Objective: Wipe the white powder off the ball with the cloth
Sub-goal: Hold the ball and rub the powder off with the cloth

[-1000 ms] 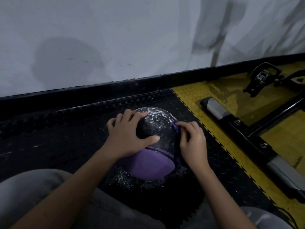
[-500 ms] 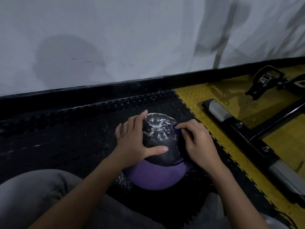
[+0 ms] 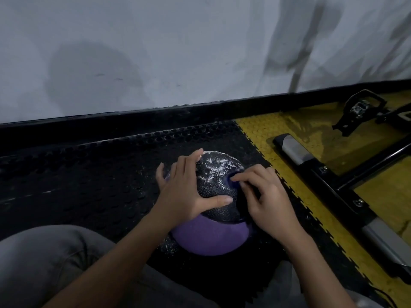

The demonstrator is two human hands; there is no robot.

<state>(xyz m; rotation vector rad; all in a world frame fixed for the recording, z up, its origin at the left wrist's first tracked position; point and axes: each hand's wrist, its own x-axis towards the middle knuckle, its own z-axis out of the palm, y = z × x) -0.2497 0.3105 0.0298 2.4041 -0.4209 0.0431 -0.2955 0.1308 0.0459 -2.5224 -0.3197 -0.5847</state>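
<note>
The ball [image 3: 219, 174] sits on the black floor mat, its upper part black and textured with white powder on top, its lower part purple. My left hand [image 3: 182, 192] lies spread over the ball's left side, thumb stretched across the front. My right hand [image 3: 266, 203] is on the ball's right side, its curled fingers pinching a small dark blue cloth [image 3: 232, 182] against the surface just beside the powder patch. Most of the cloth is hidden under the fingers.
White powder specks lie on the black studded mat [image 3: 89, 174] near the ball. A yellow mat [image 3: 262, 134] to the right carries an exercise machine's base bar [image 3: 295, 150] and pedal [image 3: 360, 110]. A white wall [image 3: 178, 52] rises close behind. My grey-trousered knee [image 3: 44, 263] is at the lower left.
My right hand has slid the cloth a little down and inward over the ball's right side. My left hand has shifted from the top toward the left side.
</note>
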